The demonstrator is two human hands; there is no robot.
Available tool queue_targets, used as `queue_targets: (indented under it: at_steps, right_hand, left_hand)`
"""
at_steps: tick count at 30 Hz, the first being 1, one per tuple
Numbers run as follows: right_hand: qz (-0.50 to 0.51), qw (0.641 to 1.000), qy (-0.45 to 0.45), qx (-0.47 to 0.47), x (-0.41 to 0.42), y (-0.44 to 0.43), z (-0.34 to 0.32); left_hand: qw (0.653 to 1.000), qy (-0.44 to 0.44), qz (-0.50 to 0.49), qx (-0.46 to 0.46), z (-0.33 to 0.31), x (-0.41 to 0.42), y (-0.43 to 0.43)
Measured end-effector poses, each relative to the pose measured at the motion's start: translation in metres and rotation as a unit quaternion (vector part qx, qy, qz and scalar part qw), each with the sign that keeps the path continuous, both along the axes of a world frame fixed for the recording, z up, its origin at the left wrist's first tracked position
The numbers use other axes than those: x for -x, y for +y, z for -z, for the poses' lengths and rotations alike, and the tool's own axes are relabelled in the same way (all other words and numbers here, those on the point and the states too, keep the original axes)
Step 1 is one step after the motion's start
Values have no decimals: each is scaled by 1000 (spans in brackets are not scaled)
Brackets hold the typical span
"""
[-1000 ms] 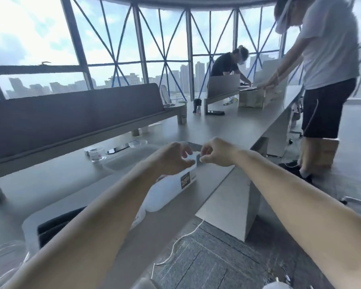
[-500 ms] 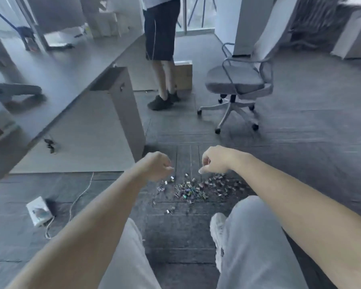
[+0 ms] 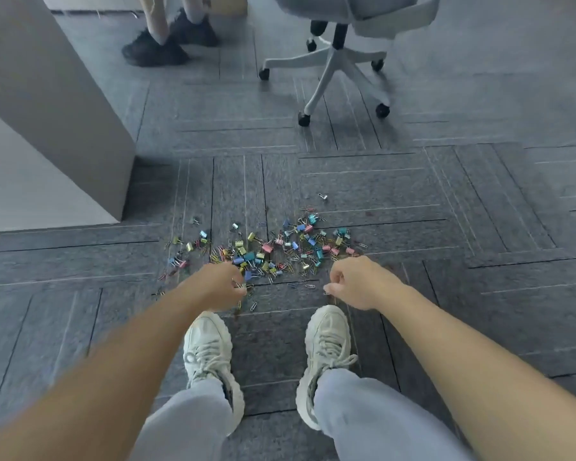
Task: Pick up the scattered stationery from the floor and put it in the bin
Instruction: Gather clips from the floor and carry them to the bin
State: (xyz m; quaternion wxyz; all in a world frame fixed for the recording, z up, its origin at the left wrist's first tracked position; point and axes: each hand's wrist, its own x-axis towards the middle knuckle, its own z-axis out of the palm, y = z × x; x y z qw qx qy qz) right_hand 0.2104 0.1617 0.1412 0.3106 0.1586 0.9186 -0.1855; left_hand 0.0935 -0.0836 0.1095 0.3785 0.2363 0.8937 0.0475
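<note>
On the grey carpet (image 3: 413, 201), before two white shoes (image 3: 208, 347), lay a heap of coloured clips (image 3: 263, 251). The left hand (image 3: 222, 287) and the right hand (image 3: 358, 282) were at its near edge, fingers curled; whether either pinched a clip was unclear.

A pale office chair (image 3: 330, 58) on black castors stands far and right of centre, another person's black shoes (image 3: 153, 49) far left of it with a cardboard box (image 3: 228, 5) just beside them, a grey desk panel (image 3: 47, 94) at left, white sneakers (image 3: 208, 354) near.
</note>
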Motion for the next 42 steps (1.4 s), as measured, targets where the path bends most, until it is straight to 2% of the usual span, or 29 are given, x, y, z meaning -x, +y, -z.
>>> queue_targets:
  at_steps: [5,12,15,20,23,28,33,36,37,40,42]
  right_hand:
    - [-3,1000,-21,7,58,15,110]
    - [11,998,-40,37,112,1,237]
    - [47,997,-39,46,128,-10,273]
    - [139,990,6,36,154,-29,309]
    - [151,988,5,4,160,-43,321]
    - [147,989,2,-11,157,-48,328]
    - [184,982,29,43,145,-28,325]
    - [255,958,48,125,136,-15,326]
    - [295,940,52,164,133,-12,326]
    - [426,857,39,288,129,-10,326]
    - [442,839,31,315,128,-14,326]
  left_hand:
    - [994,-58,42,86,110,53,20]
    - [996,-53,-40,60,241,78,43]
    - [996,-11,-86,35,274,79,53]
    - [988,52,-147,-14,299,88,58]
    - [989,62,-128,-29,300,89,57]
    - [987,29,-144,-58,295,78,62]
    - [990,-13,-125,-60,291,64,66]
    - [974,-44,-202,-94,290,68,68]
    - [965,-56,-233,-108,291,71,70]
    - [941,-94,-293,-143,295,81,75]
    - [940,-94,-287,-160,295,87,80]
